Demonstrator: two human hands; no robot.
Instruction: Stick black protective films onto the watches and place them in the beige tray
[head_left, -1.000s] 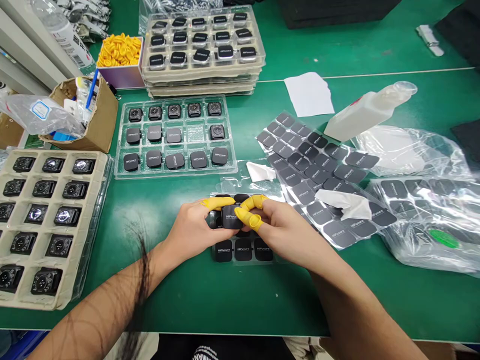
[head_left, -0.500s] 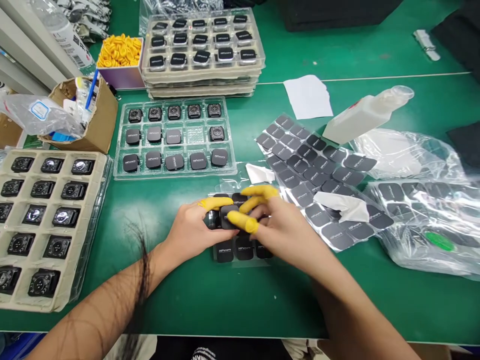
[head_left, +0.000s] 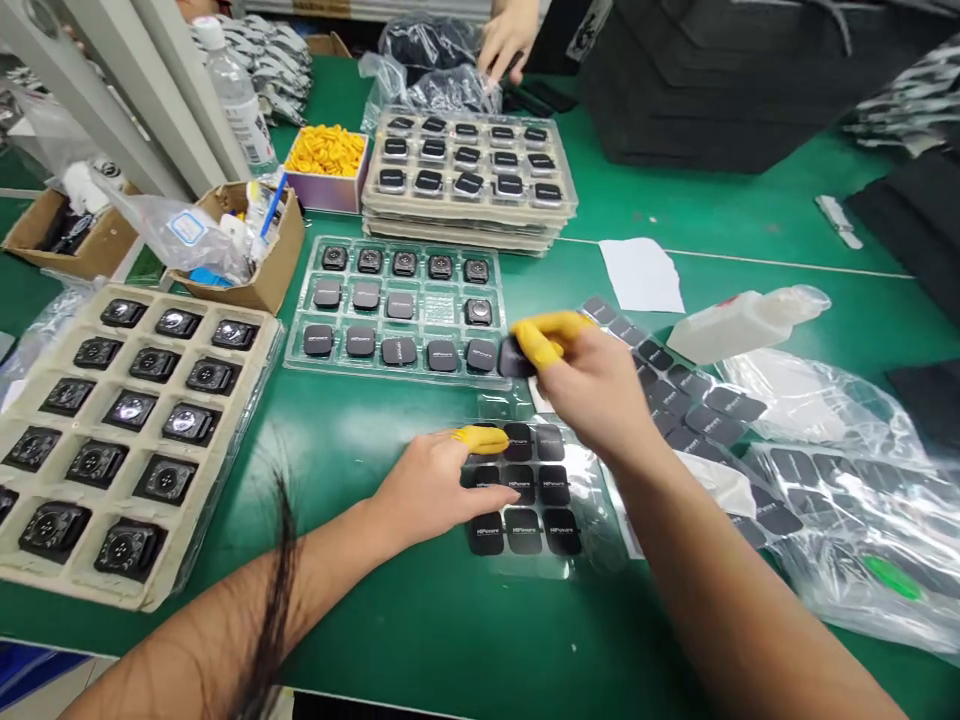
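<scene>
My left hand (head_left: 431,490) lies at the left edge of a clear sheet (head_left: 525,565) of black square stickers printed "HiFuture". Its thumb and a yellow-cotted finger stretch out apart over the stickers. My right hand (head_left: 592,375), also with yellow finger cots and partly blurred, is raised off the sheet. It pinches a dark, rounded-square smartwatch (head_left: 514,357) at the right front corner of a clear tray (head_left: 352,372). Watches fill most of the tray's pockets: some show their round sensor backs, others a black sticker face. One middle-row pocket holds nothing.
A beige tray of watches (head_left: 169,365) stands at left. Behind are stacked trays (head_left: 465,225), a box of yellow finger cots (head_left: 326,165) and a cardboard box (head_left: 262,290). More sticker sheets (head_left: 690,400), a white bottle (head_left: 750,325) and plastic bags lie right. Another person's hand (head_left: 510,40) is at back.
My right hand has lifted away from my left hand, carrying the smartwatch forward to the clear tray. My left hand has opened onto the sticker sheet. The view has tilted up, showing another person's hand.
</scene>
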